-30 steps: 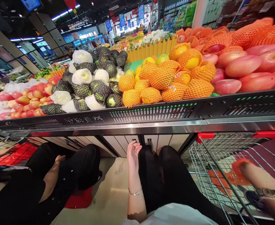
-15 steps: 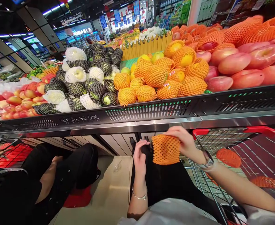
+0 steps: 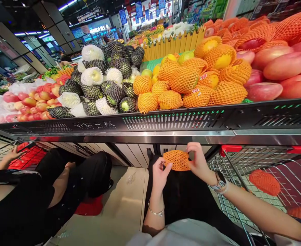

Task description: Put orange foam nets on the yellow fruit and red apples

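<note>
An orange foam fruit net [image 3: 176,160] is stretched sideways between my two hands, above my lap and in front of the display's metal edge. My left hand [image 3: 160,172] pinches its left end between thumb and fingers. At the other end, my right hand [image 3: 197,160] grips the net with bent fingers. The net looks flattened, with no fruit visible in it. Behind my hands, orange-netted fruit [image 3: 186,78] is piled on the display, with bare pink-red apples [image 3: 284,65] to the right.
A shopping cart [image 3: 224,171] stands at my right, with a red-orange netted item [image 3: 264,182] in it. Another person [image 3: 89,174] sits at my left beside a second cart [image 3: 1,150]. Black- and white-netted fruit [image 3: 112,85] fills the display's left part. Its black rim [image 3: 176,119] runs across.
My left hand has come to the net and now pinches its left end. The net has turned from hanging upright in my right hand to lying stretched sideways. The view has shifted slightly.
</note>
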`<state>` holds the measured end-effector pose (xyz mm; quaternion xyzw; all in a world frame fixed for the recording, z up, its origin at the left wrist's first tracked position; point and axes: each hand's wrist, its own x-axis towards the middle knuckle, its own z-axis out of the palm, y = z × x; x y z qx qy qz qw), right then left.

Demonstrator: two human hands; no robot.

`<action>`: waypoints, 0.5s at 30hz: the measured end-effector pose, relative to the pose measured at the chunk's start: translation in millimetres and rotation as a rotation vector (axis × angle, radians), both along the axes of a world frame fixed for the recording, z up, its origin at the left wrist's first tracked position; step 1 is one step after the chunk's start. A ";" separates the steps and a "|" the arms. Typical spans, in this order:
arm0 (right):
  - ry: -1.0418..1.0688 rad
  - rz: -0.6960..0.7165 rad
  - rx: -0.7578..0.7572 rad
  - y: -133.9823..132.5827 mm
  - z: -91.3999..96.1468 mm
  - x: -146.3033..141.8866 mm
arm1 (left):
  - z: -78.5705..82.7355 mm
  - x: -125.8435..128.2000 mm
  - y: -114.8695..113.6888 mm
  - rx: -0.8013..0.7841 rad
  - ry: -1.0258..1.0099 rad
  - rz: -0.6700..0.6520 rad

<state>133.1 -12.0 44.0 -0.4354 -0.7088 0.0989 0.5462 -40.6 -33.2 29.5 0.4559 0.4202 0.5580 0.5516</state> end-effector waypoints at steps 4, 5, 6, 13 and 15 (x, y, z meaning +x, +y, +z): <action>0.115 -0.046 -0.104 3.8 -1.1 1.9 | -5.4 -6.9 -1.6 0.014 -0.307 -0.029; 0.099 -0.039 -0.115 3.4 0.0 3.0 | -7.0 -8.9 -1.5 0.042 -0.316 -0.045; 0.071 -0.016 -0.102 2.4 1.3 4.1 | -8.7 -10.8 -1.2 0.079 -0.284 -0.053; -0.151 0.443 -0.146 -7.4 3.3 2.4 | -12.7 -15.9 3.9 0.171 0.049 -0.047; -0.149 0.474 -0.227 -8.7 -1.5 -1.8 | -10.6 -16.2 4.8 0.127 0.026 -0.047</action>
